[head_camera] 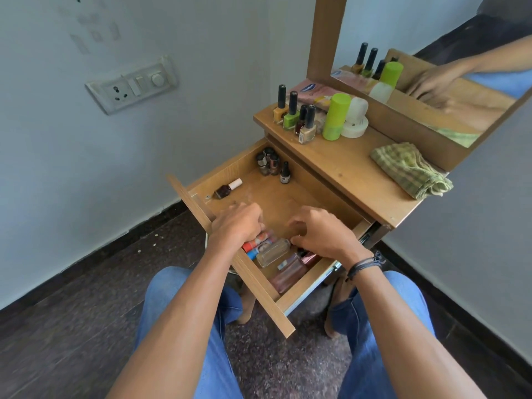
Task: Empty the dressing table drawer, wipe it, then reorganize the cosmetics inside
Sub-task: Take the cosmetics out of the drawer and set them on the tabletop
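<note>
The wooden drawer (276, 197) is pulled out over my knees. My left hand (239, 223) is curled over the far end of a red tube (257, 240) at the drawer's near left, with a blue tube (253, 253) beside it. My right hand (322, 231) hovers with its fingers spread and bent, just right of a clear glass bottle (272, 251) and above a pinkish bottle (290, 273). A dark nail polish (227, 190) lies on its side at the left wall. Several small bottles (269, 161) stand in the far corner.
On the dressing table top (345, 168) stand several nail polishes (293, 113), a green can (335, 116), a white jar (355, 119) and a pink packet (313, 93). A green checked cloth (411, 169) lies at the right. The mirror (431, 67) rises behind, and a wall socket (132, 84) is at the left.
</note>
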`<move>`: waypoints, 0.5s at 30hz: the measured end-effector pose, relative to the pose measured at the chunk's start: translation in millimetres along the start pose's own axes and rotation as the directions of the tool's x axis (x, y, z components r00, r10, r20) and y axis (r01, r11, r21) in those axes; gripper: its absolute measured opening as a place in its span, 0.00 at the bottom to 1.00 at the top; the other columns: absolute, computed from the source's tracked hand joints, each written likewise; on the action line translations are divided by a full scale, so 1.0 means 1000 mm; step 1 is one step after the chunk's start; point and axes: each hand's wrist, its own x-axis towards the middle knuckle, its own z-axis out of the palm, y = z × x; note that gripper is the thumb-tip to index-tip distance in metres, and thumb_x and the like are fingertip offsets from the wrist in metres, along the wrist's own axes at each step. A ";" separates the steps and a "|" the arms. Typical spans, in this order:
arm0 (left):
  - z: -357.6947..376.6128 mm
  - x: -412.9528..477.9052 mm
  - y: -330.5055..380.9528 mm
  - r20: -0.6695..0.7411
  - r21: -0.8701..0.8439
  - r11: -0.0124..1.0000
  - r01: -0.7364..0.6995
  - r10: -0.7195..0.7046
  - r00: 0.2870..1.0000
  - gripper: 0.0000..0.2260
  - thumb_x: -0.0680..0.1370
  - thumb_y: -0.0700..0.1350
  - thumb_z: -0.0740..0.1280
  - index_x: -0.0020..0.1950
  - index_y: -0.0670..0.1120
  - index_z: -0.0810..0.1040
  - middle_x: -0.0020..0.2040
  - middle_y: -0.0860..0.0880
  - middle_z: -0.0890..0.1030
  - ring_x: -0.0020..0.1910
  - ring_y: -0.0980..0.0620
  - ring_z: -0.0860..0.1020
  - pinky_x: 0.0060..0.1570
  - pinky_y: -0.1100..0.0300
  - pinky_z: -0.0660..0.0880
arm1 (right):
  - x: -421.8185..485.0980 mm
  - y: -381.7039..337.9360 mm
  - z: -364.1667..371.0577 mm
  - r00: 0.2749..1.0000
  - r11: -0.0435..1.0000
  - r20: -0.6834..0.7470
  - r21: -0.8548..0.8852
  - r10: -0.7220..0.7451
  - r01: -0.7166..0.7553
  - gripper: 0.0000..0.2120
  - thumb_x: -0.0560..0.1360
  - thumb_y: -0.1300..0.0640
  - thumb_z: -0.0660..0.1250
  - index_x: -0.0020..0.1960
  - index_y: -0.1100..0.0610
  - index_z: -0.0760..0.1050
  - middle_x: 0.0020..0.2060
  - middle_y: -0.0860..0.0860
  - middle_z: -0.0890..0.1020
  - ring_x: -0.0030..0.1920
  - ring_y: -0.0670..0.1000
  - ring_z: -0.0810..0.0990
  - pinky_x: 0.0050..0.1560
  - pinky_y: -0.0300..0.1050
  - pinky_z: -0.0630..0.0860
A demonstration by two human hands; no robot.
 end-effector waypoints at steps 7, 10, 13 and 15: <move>0.006 0.007 -0.004 0.064 -0.018 0.995 -0.098 0.099 0.993 0.18 0.77 0.52 0.72 0.66 0.58 0.74 0.61 0.53 0.80 0.58 0.47 0.78 0.54 0.48 0.75 | 0.002 -0.001 0.007 0.996 0.992 0.076 -0.117 0.055 -0.046 0.10 0.75 0.55 0.71 0.53 0.43 0.82 0.51 0.44 0.83 0.47 0.51 0.82 0.48 0.52 0.83; 0.005 0.006 -0.004 0.052 -0.048 0.993 -0.110 0.113 0.992 0.18 0.76 0.53 0.73 0.65 0.59 0.75 0.61 0.54 0.80 0.58 0.47 0.77 0.57 0.45 0.76 | 0.004 0.001 0.010 0.996 0.991 0.069 -0.124 0.064 -0.055 0.09 0.74 0.54 0.72 0.52 0.44 0.83 0.50 0.45 0.83 0.47 0.52 0.82 0.48 0.53 0.83; 0.004 0.005 -0.007 -0.011 -0.125 0.980 -0.155 0.155 0.988 0.15 0.75 0.55 0.74 0.60 0.59 0.76 0.61 0.57 0.77 0.59 0.49 0.75 0.54 0.48 0.74 | 0.004 0.003 0.011 0.997 0.992 0.058 -0.117 0.050 -0.043 0.08 0.72 0.51 0.72 0.51 0.43 0.83 0.51 0.44 0.83 0.48 0.52 0.82 0.49 0.54 0.83; 0.001 0.001 -0.008 -0.036 -0.156 0.965 -0.211 0.208 0.977 0.13 0.74 0.58 0.74 0.55 0.59 0.78 0.58 0.58 0.75 0.58 0.51 0.74 0.53 0.48 0.73 | 0.005 0.004 0.011 0.997 0.994 0.064 -0.102 0.033 -0.027 0.07 0.73 0.51 0.72 0.50 0.44 0.83 0.52 0.45 0.82 0.49 0.51 0.82 0.50 0.53 0.82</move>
